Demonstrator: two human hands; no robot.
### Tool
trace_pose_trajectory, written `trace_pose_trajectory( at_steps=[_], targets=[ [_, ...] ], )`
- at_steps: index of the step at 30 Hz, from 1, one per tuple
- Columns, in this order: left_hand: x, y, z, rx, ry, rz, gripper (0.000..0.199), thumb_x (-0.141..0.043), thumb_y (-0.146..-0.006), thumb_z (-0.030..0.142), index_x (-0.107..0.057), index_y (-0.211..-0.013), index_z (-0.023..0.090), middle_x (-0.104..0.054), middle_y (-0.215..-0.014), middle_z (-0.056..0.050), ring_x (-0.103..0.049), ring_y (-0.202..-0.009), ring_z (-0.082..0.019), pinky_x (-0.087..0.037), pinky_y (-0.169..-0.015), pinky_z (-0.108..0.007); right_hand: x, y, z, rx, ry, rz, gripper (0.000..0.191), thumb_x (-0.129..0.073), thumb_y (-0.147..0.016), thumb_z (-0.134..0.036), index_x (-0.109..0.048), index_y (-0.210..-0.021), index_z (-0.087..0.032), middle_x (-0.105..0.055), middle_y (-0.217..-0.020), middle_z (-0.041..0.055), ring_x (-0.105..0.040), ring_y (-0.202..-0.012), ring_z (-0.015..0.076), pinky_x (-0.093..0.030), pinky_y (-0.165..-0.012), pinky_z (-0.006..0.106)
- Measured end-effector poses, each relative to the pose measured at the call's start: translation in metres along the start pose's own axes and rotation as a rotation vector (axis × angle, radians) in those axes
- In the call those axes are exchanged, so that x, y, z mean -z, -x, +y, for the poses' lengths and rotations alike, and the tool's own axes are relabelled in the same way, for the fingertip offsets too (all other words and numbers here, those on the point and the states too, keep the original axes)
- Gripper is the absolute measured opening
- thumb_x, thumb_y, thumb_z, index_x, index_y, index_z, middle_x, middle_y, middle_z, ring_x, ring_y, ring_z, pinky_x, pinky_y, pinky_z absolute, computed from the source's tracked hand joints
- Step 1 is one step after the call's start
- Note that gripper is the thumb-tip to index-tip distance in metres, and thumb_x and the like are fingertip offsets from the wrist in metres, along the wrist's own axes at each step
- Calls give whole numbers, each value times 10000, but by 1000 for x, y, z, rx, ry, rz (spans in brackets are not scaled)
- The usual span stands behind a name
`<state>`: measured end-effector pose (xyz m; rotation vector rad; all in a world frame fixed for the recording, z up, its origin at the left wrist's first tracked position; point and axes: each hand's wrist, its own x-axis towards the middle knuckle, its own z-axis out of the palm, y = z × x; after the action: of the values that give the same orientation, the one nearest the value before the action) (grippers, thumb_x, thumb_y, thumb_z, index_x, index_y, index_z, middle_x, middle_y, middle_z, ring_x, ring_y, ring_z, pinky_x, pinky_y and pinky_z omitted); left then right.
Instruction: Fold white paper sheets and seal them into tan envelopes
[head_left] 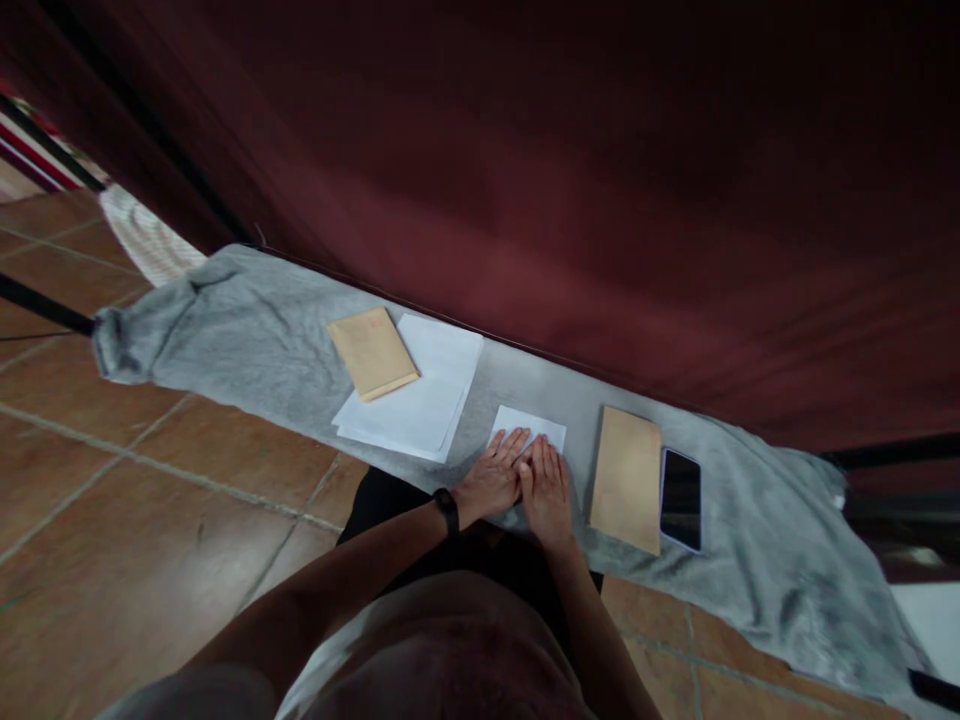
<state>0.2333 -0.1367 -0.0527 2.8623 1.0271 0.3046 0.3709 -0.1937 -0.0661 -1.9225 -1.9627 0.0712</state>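
Observation:
A small piece of white paper (529,418), which looks folded, lies on the grey cloth in front of my body. My left hand (495,474), with a dark band at the wrist, rests flat on its left part, fingers stretched forward. Beside it, my right hand (547,488) lies flat on the paper's right part, fingers extended and close together. The two hands meet near the thumbs. Both cover the paper's near portion, so only its far strip shows.
Left of the hands, larger white sheets (431,400) lie stacked, a brown envelope (373,352) overlapping them. To the right are another brown envelope (627,480) and a phone (681,500). Grey cloth (247,330) covers the narrow surface; a dark red curtain (480,200) hangs behind.

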Motion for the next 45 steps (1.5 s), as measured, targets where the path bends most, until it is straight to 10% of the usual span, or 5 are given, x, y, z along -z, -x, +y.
trace_pose_trajectory(
  at_steps=[36,45],
  targets=[
    [-1,27,-24,296,-49,172,606,-342,-1016,307,-308,-1549,20,-365,-1595,-209,-277,-1518,-296,-269,-1232,-501,-3,17,16,-172,127,179,620,-321,-1074,-409,-240,-1593,-78,-379,-1585,210,-353,-1478,312,-350,-1163,517],
    [-8,15,5,89,-16,76,604,-307,-963,165,-311,-1557,54,-385,-1596,-169,-311,-1507,-234,-286,-1235,-436,1,14,-2,24,41,78,534,-310,-1075,-341,-358,-1554,-110,-436,-1569,134,-376,-1474,236,-328,-1203,445]
  ],
)
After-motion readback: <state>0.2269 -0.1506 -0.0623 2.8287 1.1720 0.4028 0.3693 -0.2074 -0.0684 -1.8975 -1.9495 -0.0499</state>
